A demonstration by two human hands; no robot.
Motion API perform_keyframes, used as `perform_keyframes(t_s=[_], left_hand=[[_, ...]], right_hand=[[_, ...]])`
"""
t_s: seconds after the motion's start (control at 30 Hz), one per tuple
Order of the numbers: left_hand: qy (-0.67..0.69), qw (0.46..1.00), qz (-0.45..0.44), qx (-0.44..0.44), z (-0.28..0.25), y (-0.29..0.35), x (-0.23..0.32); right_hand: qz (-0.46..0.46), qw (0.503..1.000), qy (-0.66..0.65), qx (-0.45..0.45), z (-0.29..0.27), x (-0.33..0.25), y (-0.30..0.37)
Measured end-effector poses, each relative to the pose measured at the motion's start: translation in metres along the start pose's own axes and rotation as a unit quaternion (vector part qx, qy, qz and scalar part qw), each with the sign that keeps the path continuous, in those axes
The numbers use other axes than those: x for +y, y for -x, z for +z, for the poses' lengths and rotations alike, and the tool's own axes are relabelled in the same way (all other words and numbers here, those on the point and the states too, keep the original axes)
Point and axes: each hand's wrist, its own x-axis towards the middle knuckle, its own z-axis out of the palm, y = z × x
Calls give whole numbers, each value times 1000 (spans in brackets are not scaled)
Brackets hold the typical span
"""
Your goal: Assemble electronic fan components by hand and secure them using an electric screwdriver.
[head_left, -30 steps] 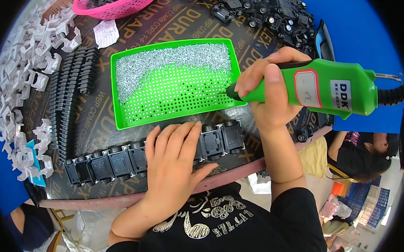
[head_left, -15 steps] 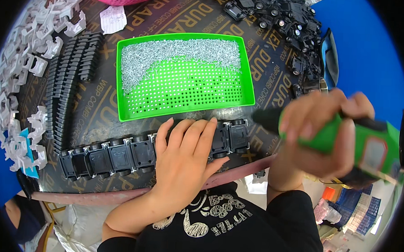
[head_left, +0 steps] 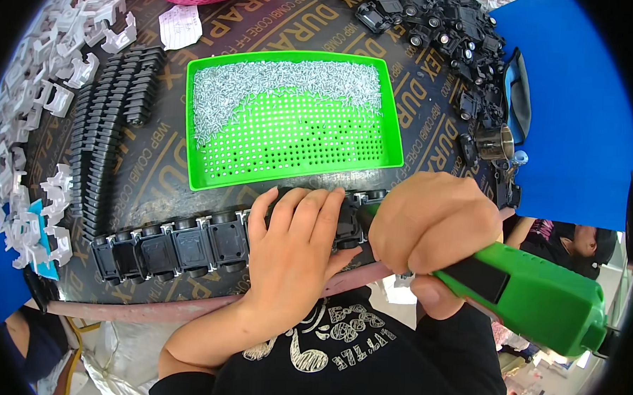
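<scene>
My left hand (head_left: pixel 293 249) lies spread over the row of black toy-car parts (head_left: pixel 188 247), fingers forward, thumb out to the right. The row runs along the near edge of the surface (head_left: pixel 171 138). My right hand (head_left: pixel 435 227) is wrapped around the green power tool (head_left: pixel 545 296), its dark nose at the row's right end (whether the tip touches, I cannot tell). Just beyond sits the green tray (head_left: pixel 296 178), silver screws (head_left: pixel 286 76) heaped along its far side.
</scene>
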Motion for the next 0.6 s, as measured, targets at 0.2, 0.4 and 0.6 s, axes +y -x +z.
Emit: perform_keyframes(t_s=[0.2,0.4,0.6], left_hand=[[-8,1000,1,9,2,0,1],[-10,1000,-1,-3,0,2,0],[26,999,-17,-12,-4,1,0]], right_hand=[[114,988,0,102,18,-20,10],[4,973,-42,229,9,-17,-4],[-1,957,64,283,-12,33,-6]])
